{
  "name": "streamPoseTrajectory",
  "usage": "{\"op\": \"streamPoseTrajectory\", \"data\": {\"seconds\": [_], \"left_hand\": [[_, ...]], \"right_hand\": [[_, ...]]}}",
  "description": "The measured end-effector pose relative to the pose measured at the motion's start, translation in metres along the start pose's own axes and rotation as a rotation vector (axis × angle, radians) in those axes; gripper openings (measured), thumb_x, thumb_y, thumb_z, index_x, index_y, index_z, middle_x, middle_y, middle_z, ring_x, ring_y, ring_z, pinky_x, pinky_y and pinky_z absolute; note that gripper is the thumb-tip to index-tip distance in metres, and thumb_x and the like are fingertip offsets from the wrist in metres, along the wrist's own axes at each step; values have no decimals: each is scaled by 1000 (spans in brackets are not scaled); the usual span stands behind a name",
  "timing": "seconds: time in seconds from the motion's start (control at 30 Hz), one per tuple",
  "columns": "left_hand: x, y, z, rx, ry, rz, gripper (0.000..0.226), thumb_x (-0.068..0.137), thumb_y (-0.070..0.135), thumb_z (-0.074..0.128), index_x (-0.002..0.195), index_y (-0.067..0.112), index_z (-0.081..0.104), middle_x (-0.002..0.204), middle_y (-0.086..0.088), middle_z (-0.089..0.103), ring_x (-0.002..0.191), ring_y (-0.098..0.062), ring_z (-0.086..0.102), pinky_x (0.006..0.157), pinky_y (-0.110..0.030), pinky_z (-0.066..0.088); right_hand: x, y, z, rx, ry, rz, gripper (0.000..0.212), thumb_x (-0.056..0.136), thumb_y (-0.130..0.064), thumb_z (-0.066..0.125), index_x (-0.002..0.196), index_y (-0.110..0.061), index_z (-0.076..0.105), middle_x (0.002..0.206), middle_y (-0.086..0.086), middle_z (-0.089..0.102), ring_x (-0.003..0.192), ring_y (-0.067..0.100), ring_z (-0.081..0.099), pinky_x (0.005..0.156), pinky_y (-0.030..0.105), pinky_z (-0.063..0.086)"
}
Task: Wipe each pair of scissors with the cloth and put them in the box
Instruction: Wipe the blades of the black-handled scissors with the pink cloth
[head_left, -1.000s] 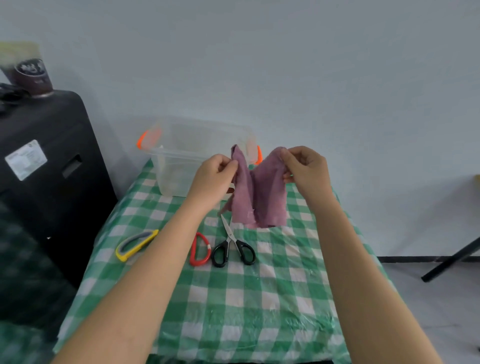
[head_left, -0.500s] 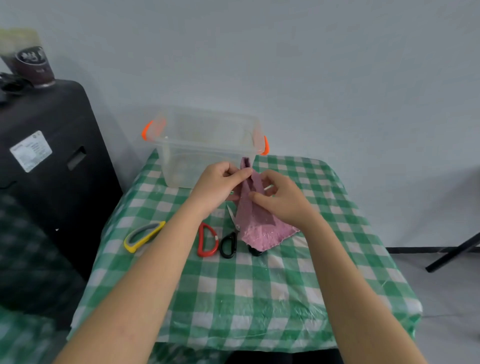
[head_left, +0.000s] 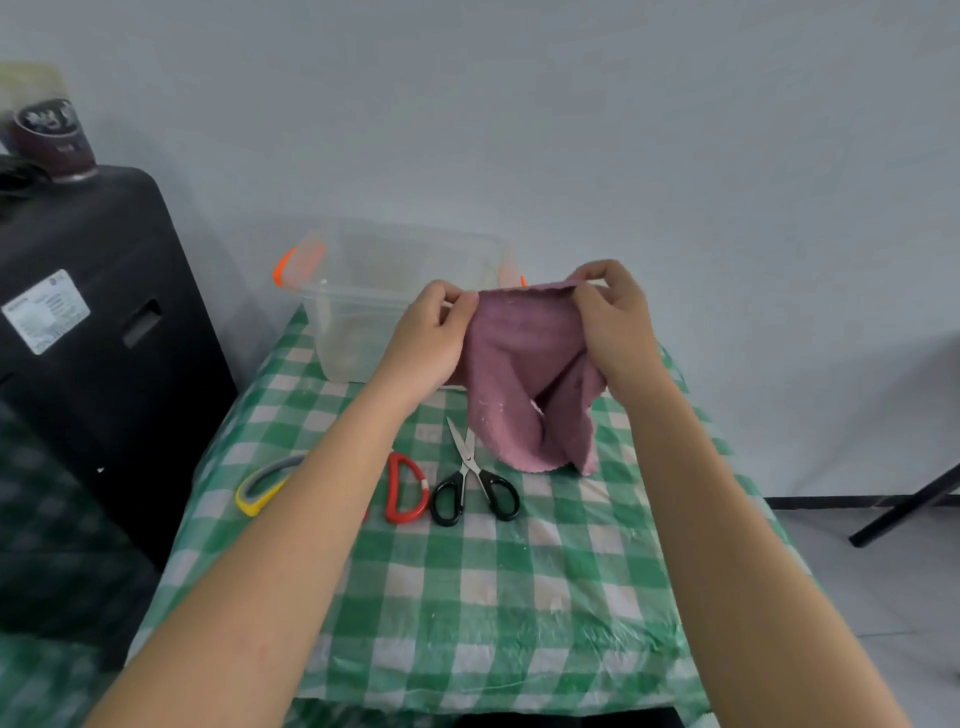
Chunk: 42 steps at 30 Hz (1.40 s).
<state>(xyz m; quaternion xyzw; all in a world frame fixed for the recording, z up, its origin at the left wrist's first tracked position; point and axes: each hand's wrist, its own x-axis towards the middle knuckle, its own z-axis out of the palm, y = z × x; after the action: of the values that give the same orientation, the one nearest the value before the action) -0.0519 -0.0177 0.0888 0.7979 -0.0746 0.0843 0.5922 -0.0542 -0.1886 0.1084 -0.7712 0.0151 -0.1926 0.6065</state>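
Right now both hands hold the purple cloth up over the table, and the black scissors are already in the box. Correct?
Not quite. The head view shows the black scissors lying on the checked tablecloth, not in the box. The rest holds: the left hand and right hand pinch the purple cloth up over the table.

**Cloth held up over the table**

We see the left hand (head_left: 426, 332) and right hand (head_left: 613, 317) pinching the purple cloth (head_left: 524, 384) at mid-frame. Below it, black scissors (head_left: 475, 480), red scissors (head_left: 405, 491) and yellow scissors (head_left: 262, 486) lie on the checked tablecloth (head_left: 519, 597). The clear box (head_left: 363, 312) stands behind.
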Motion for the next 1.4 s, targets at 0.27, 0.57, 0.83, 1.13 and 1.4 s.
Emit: {"op": "streamPoseTrajectory", "data": {"seconds": [0.27, 0.57, 0.83, 1.13, 1.4], "left_hand": [[1, -14, 18, 108, -229, -50, 17, 99, 33, 50, 86, 24, 53, 87, -11, 64, 68, -21, 56, 58, -32, 44], [-11, -28, 14, 64, -275, 15, 13, 92, 31, 63, 85, 21, 67, 74, -7, 64, 59, -3, 51, 53, -17, 39], [-10, -46, -9, 101, -360, -97, 19, 77, 34, 78, 91, 30, 65, 92, 2, 68, 80, -12, 64, 72, -27, 54], [-8, -49, -6, -66, -222, -106, 3, 90, 22, 67, 89, 19, 66, 87, 2, 68, 85, -14, 67, 80, -26, 56], [-7, -41, 7, -177, -94, -80, 7, 92, 14, 64, 94, 21, 62, 89, 3, 65, 75, -7, 65, 66, -18, 55]], "right_hand": [[2, 25, -2, -906, -212, -158, 39, 86, -11, 51, 122, -18, 63, 121, 5, 64, 117, 27, 52, 94, 32, 41], [-28, 42, 10, -111, -596, 83, 30, 81, -17, 60, 107, -3, 61, 86, 7, 65, 80, 16, 60, 74, 30, 48], [-23, 47, 6, -262, -494, 77, 30, 90, -31, 67, 79, -4, 66, 68, 4, 63, 65, 8, 54, 63, 25, 45], [-21, 39, -2, -213, -443, 54, 17, 89, -34, 69, 94, -17, 70, 86, -6, 69, 78, 5, 62, 75, 21, 50], [-23, 46, -1, -182, -386, 115, 12, 96, -24, 59, 92, -20, 70, 85, -11, 70, 82, 6, 64, 75, 12, 49]]}}
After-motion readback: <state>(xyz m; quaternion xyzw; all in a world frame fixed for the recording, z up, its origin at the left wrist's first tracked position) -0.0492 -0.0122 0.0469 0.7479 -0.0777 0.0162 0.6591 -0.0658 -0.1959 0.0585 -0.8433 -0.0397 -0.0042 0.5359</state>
